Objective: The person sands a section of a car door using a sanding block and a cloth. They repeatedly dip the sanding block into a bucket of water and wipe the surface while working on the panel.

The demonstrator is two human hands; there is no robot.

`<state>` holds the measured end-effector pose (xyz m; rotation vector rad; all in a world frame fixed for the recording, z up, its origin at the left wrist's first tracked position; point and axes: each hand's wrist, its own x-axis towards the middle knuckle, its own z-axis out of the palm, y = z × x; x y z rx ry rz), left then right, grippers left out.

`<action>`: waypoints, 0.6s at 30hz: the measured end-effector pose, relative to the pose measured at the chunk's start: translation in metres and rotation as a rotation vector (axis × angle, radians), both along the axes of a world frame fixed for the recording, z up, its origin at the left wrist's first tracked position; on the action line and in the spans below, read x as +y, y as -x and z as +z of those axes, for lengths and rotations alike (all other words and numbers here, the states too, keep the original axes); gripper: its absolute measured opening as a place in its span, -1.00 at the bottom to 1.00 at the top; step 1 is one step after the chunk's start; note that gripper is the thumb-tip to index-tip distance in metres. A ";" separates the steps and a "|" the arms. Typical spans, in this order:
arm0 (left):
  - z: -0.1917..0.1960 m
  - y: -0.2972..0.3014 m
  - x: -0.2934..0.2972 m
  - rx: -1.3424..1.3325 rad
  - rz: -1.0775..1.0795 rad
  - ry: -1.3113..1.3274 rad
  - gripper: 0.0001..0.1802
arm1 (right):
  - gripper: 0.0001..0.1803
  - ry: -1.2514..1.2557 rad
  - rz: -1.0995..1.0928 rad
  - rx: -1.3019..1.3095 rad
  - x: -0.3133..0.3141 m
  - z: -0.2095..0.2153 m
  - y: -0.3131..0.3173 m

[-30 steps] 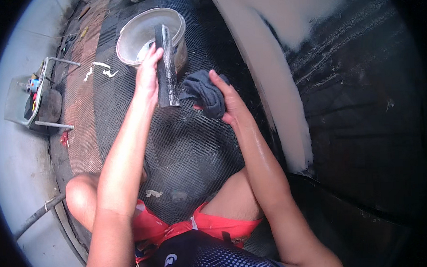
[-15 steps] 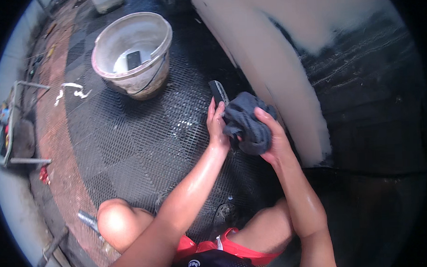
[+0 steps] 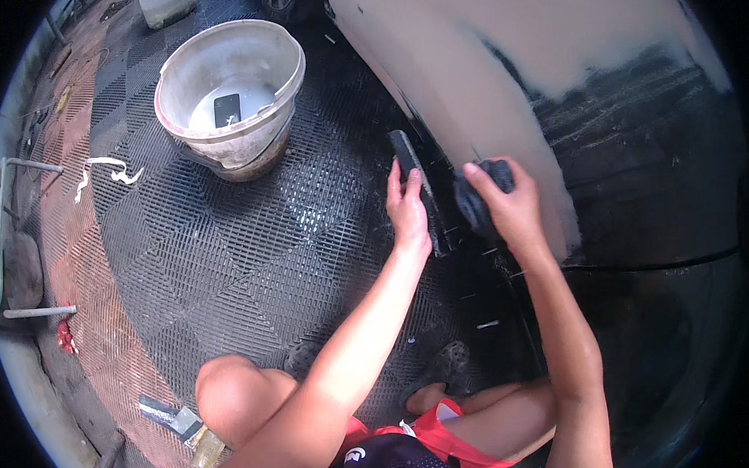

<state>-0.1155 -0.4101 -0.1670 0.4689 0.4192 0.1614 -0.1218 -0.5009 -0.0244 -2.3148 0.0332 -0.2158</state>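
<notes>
My left hand [image 3: 410, 212] grips a long, narrow black sanding block [image 3: 402, 145], its far end sticking out past my fingers. To its right, my right hand [image 3: 515, 208] is closed around a bunched dark grey cloth [image 3: 471, 204], clear of the block. Both hands are in front of a large glossy black body panel [image 3: 637, 183] with a broad beige coated patch [image 3: 485, 106]. Short pale streaks, which look like flying water drops, show below the cloth.
A dirty white bucket [image 3: 244, 148] at the far left holds cloudy liquid and a dark block [image 3: 227, 110]. Black ribbed mats [image 3: 228, 280] cover the floor. A white strip [image 3: 108, 165] and a metal frame [image 3: 39, 312] lie left; a flat scraper-like tool [image 3: 168, 416] is by my knee.
My hands have moved apart. The cloth has come off the block and gone right, bunched smaller in my right hand; more of the block shows. Pale streaks have appeared below.
</notes>
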 end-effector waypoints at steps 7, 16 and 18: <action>0.012 -0.004 0.046 -0.116 0.043 -0.233 -0.41 | -0.45 0.307 0.238 0.091 0.003 -0.029 0.005; 0.006 -0.001 0.147 0.018 0.221 -0.693 -0.35 | -0.67 0.330 0.850 -0.641 0.033 0.088 0.097; 0.018 0.016 0.158 0.092 0.170 -0.712 -0.33 | -0.67 0.336 0.939 -0.669 0.029 0.100 0.113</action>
